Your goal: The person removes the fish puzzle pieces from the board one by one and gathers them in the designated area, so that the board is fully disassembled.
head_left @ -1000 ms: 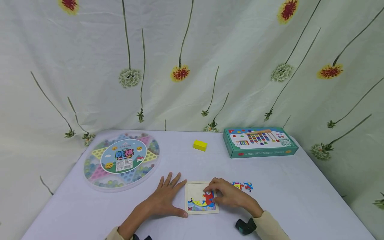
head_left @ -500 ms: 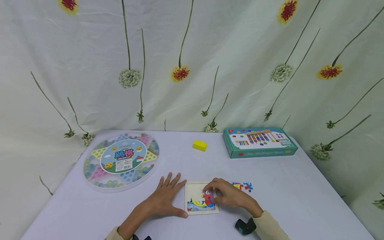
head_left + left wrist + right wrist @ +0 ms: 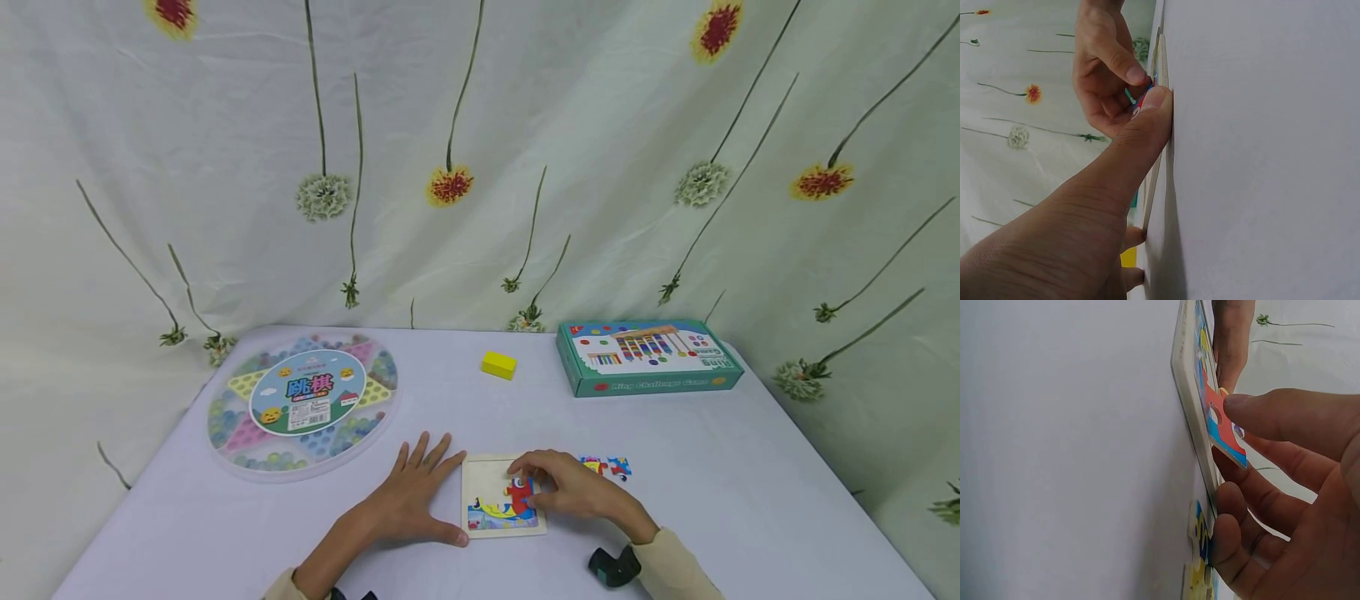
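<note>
The placing of 1 red puzzle piece [image 3: 1227,429] appears to be in hand over the right part of the wooden frame [image 3: 483,475] on the worktop [image 3: 427,392]; the piece is pinched between thumb and fingers of the right hand [image 3: 561,485], tilted, with 1 edge lifted; levelling and pressing down seem called for next; the right forearm is angled in from the near right; the left hand [image 3: 416,493] is spread wide, nothing gripped, its thumb touching the frame's near left corner; loose pieces [image 3: 618,467] are seen farther right.

A pale cloth [image 3: 247,125] (printed with flowers [image 3: 450,185]) hangs behind the white table [image 3: 750,483].
</note>
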`<state>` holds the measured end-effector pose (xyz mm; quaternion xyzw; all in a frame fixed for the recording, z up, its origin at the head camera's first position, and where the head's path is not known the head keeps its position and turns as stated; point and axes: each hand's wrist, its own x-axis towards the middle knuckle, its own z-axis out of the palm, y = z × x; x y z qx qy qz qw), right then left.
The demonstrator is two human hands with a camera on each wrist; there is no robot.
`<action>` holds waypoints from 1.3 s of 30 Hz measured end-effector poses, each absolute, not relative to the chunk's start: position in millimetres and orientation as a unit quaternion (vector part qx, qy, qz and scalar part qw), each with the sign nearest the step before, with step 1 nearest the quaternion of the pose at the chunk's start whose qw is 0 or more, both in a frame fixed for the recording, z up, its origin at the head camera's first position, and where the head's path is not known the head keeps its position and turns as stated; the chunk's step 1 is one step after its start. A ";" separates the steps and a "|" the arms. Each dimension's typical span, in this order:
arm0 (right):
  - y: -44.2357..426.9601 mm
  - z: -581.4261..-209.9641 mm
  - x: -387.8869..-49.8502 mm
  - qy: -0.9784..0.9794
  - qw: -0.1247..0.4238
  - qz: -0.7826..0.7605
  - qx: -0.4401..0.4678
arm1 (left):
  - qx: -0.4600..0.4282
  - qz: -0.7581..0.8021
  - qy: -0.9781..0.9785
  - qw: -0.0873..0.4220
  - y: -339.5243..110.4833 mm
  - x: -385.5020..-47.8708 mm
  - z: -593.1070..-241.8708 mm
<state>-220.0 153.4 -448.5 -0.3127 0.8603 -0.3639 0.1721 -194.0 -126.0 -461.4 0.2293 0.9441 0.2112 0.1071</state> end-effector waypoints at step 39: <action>154.0 -449.7 -221.9 0.869 0.158 -0.336 -0.326 | 0.233 0.209 0.944 0.105 -127.3 -195.3 -463.9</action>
